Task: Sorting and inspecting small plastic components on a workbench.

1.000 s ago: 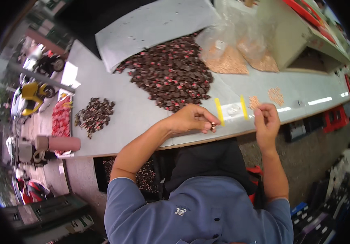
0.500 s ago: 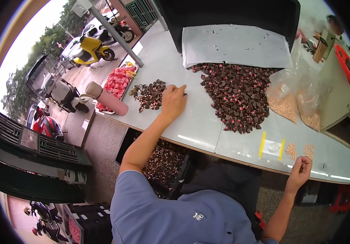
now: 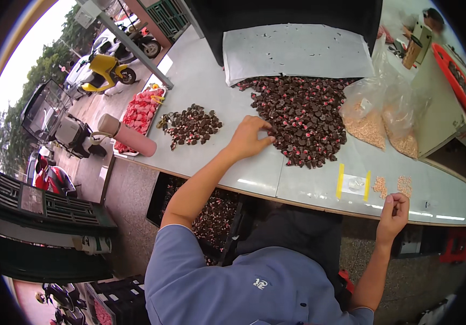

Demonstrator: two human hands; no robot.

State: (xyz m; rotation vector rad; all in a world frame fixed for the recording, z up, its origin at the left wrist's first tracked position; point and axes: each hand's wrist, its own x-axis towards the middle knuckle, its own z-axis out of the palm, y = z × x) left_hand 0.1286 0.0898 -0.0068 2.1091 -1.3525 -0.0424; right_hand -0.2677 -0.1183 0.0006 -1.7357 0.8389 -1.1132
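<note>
My left hand (image 3: 250, 137) reaches to the left edge of a large pile of small dark pieces with pink-red spots (image 3: 309, 119). Thumb and forefinger are parted there at the outermost pieces; no held piece can be made out. A smaller heap of similar pieces (image 3: 192, 127) lies to the left of this hand. At the table's front edge on the right, my right hand (image 3: 394, 214) is closed, thumb against curled fingers; whatever is between them is too small to make out. Just beyond it are two little patches of tan bits, one on the left (image 3: 380, 187) and one on the right (image 3: 404, 186).
Yellow tape strips hold a clear patch (image 3: 353, 184) on the table. Plastic bags of tan bits (image 3: 365, 130) stand at right, beside a box (image 3: 449, 146). A pink bottle (image 3: 135, 141) and a tray of red pieces (image 3: 143, 111) are at left. Below sits a black crate (image 3: 211, 216).
My left hand has moved right, from the small heap to the edge of the large pile. My right hand stays closed by the tan bits. The whole view has shifted slightly.
</note>
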